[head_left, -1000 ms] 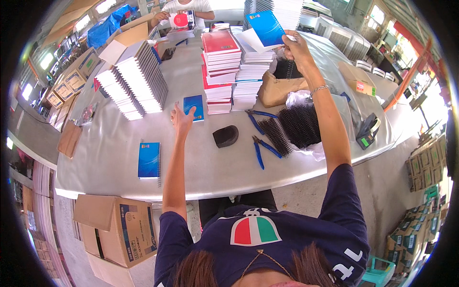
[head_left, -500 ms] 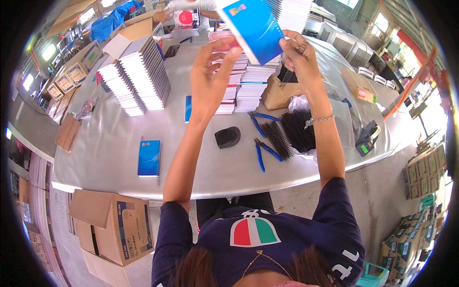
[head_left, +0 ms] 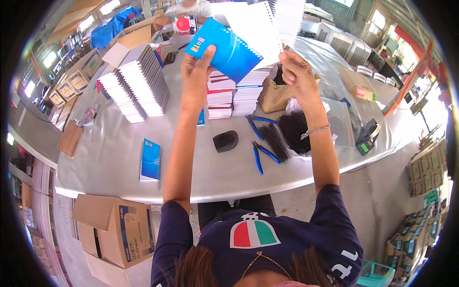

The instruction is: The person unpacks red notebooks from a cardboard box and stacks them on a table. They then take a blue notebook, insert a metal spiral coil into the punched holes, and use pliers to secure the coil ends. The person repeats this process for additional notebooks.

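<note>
Above the far part of the table, my left hand (head_left: 197, 76) is closed on a blue notebook cover (head_left: 224, 52), thumb on its front. Holes run along the cover's upper edge. My right hand (head_left: 301, 79) pinches the lower corner of white punched pages (head_left: 260, 31), which fan out beside the cover. Whether cover and pages are joined cannot be told. Below my hands stand stacks of unbound booklets (head_left: 246, 100). Black spiral coils (head_left: 292, 131) lie near my right forearm, with blue-handled pliers (head_left: 258, 160) and a second pair of pliers (head_left: 253, 125) beside them.
A spiral-bound blue notebook (head_left: 151, 161) lies at the left. Tall stacks of bound notebooks (head_left: 150, 83) stand behind it. A dark curved object (head_left: 225, 141) sits mid-table. An open carton (head_left: 114, 229) is below the table's left edge. Another person (head_left: 198, 9) is across the table.
My left hand has taken hold of the blue cover, which has swung left and down. White pages now show between my hands. My right hand has shifted slightly down.
</note>
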Demonstrator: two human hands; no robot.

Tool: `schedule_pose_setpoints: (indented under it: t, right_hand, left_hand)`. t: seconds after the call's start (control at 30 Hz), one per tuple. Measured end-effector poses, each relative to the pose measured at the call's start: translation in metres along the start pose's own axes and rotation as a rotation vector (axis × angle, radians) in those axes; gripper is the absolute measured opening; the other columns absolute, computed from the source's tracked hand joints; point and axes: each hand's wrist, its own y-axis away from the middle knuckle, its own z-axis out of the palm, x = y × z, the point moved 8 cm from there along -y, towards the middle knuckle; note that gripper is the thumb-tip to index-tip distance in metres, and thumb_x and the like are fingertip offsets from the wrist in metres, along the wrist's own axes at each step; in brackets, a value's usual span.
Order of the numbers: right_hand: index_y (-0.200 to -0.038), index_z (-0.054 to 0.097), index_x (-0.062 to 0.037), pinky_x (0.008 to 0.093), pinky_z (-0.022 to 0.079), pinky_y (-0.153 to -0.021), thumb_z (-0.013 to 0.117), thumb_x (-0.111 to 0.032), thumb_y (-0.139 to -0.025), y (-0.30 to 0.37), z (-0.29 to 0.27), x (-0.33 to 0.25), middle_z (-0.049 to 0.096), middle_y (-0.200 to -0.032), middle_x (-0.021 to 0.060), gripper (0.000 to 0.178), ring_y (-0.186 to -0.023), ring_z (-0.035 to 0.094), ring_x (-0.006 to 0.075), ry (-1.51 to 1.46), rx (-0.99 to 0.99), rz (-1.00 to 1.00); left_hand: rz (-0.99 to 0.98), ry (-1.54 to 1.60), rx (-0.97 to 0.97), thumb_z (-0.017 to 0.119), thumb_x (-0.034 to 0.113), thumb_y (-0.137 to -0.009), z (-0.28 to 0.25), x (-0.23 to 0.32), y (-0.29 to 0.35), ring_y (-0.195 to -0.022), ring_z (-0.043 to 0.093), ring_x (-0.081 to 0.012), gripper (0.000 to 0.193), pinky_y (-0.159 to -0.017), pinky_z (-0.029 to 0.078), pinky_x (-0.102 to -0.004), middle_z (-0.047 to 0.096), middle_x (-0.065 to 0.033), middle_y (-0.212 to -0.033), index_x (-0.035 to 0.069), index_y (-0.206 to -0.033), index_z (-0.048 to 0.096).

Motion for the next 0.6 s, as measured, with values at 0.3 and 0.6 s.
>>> schedule_pose_setpoints:
  t: [0.3,0.6]
  right_hand:
    - [-0.101,0.067,-0.0046,0.0211,0.042,-0.063,0.065,-0.005,-0.092,0.037,-0.045,-0.057,0.063,-0.091,0.0018,0.009,-0.07,0.056,0.0087,0.461,0.372,-0.58]
    - [-0.094,0.075,-0.005,0.0258,0.048,-0.072,0.066,0.001,-0.087,0.069,-0.052,-0.076,0.066,-0.105,0.0084,0.013,-0.088,0.06,0.0134,0.8,0.413,-0.762]
  left_hand:
    - [-0.128,-0.11,0.003,0.074,0.024,-0.087,-0.024,-0.012,-0.04,-0.095,0.056,-0.0113,0.043,-0.082,0.044,-0.03,0.062,-0.0014,-0.104,0.011,-0.122,0.053]
    - [-0.155,-0.152,-0.11,0.072,0.018,-0.089,-0.009,-0.009,-0.066,-0.095,0.054,-0.0125,0.05,-0.086,0.044,-0.03,0.06,-0.0044,-0.107,0.011,-0.132,0.048]
